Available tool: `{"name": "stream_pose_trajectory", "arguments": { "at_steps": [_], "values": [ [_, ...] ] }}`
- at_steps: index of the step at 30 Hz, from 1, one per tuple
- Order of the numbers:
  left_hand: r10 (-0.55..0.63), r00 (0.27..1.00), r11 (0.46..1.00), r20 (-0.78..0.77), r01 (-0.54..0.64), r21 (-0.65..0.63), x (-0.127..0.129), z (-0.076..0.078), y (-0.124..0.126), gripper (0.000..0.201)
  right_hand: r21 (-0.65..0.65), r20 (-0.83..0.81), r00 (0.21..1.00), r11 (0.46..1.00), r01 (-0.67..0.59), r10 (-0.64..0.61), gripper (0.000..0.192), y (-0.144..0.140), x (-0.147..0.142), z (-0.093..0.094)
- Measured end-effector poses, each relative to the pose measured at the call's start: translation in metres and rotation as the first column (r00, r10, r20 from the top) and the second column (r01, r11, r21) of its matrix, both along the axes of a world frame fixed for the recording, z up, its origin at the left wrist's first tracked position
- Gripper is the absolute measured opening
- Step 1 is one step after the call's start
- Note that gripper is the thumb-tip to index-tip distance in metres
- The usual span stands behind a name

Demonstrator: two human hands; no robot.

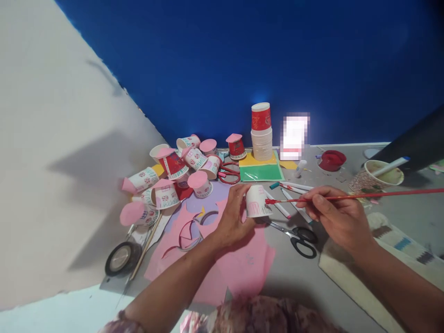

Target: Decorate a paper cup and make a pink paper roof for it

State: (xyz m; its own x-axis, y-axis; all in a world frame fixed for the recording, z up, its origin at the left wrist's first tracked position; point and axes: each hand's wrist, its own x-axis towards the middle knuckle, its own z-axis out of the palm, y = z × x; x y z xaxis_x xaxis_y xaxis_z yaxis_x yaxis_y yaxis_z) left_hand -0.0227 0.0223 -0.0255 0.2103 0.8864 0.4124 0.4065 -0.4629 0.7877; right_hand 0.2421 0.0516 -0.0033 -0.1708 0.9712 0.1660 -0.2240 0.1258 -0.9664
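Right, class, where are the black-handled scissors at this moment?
In the head view, the black-handled scissors lie open on the grey table, right of centre, just below the small white paper cup in the left hand and beside the right hand.

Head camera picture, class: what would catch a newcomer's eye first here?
First the two hands at the centre: the left hand holds a white paper cup while the right hand touches a red brush to it. Next, the heap of pink-lidded decorated cups at left and the cup stack against the blue wall.
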Motion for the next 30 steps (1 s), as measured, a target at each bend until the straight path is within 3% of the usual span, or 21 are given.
{"name": "stream_pose_trajectory", "arguments": {
  "at_steps": [9, 17, 30],
  "values": [
    [-0.024, 0.999, 0.996, 0.025, 0.026, -0.080, 0.0011, 0.0023, 0.0009, 0.072, 0.170, 0.224, 0.971, 0.985, 0.042, -0.080, 0.016, -0.0075, 0.0031, 0.0057],
    [-0.012, 0.999, 0.996, 0.031, 0.015, -0.092, 0.0030, 0.0053, 0.0006, 0.071, 0.143, 0.322, 0.945, 0.990, 0.014, -0.060, 0.021, -0.0102, -0.0007, 0.0067],
    [-0.002, 1.000, 0.996, 0.023, 0.004, -0.087, 0.0035, 0.0067, 0.0006, 0.071, 0.165, 0.353, 0.931, 0.986, 0.030, -0.088, 0.022, -0.0092, 0.0007, 0.0078]
  ]
}}
